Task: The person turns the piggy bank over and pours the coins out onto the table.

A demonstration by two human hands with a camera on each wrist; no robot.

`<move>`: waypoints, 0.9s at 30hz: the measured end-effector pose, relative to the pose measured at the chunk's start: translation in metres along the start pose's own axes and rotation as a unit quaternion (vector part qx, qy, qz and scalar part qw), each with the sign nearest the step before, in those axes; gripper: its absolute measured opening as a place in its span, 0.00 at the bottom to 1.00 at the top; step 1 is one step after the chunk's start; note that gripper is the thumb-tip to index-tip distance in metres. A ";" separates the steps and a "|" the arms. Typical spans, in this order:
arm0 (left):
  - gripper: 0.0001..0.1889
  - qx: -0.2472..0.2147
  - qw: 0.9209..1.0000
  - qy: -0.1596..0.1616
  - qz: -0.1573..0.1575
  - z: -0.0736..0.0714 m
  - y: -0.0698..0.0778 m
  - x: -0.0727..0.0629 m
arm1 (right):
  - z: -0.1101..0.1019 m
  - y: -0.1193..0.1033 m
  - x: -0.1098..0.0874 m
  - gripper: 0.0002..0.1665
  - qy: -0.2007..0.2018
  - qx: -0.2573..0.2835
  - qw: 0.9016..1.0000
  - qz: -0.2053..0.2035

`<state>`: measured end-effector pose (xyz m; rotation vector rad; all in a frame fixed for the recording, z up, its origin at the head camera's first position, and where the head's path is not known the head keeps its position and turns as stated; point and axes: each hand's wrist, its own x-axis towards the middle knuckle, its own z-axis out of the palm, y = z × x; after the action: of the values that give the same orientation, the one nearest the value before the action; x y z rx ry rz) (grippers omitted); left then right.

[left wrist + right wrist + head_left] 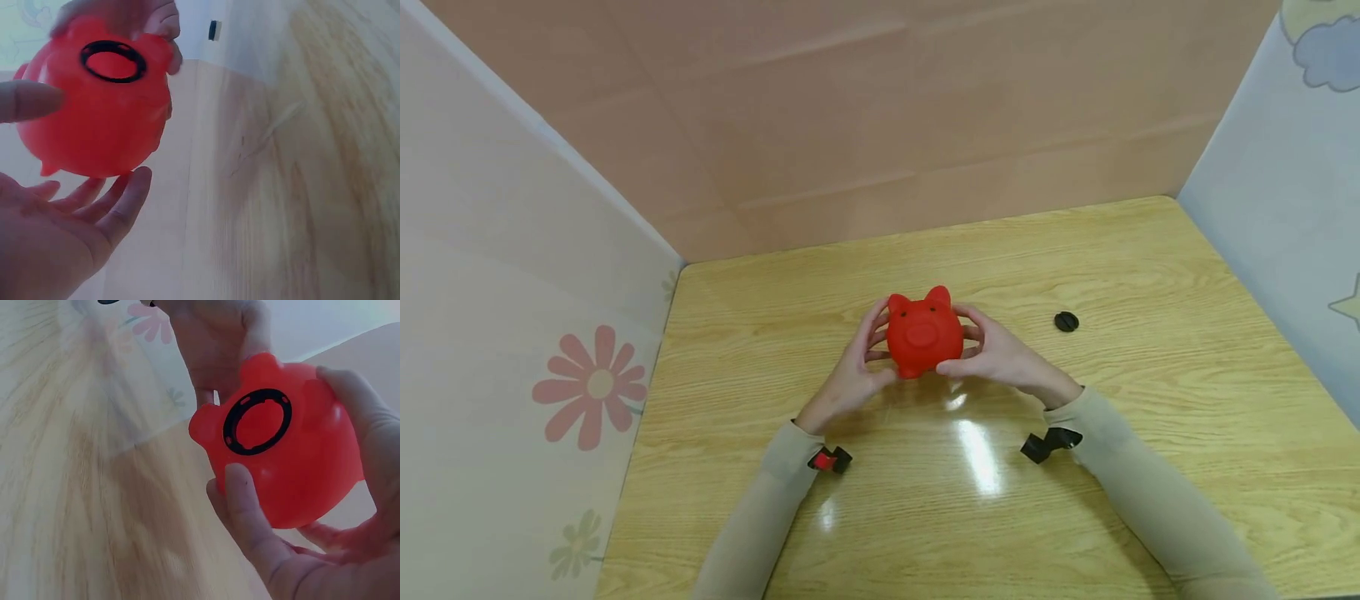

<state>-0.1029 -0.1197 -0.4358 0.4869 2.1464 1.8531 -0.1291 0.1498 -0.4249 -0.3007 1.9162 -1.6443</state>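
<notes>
A red piggy bank (925,337) with two ears, a round snout and small dark eyes is held above the table between both hands. My left hand (855,367) grips its left side, thumb low and fingers spread behind. From the right, my right hand (1000,354) grips it with thumb and curved fingers. Both wrist views show its underside, where a black ring (231,439) surrounds a round hole with red inside. Short red feet stand out near the ring. A small black slotted plug (1066,322) lies on the table to the right of my right hand.
The wood-grain table (760,333) is bounded by a pinkish back wall (880,133), a pale left wall (490,275) with flowers, and a pale right wall (1285,183). Black wrist devices (1051,444) hang at both sleeves.
</notes>
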 end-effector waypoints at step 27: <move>0.38 -0.118 0.988 0.019 -0.101 0.004 -0.009 0.006 | 0.001 0.007 0.001 0.65 -0.043 -0.051 0.996 -0.054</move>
<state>-0.1071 -0.1150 -0.4449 0.1764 1.8860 1.9774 -0.1279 0.1500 -0.4316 -0.5162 1.9523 -1.5769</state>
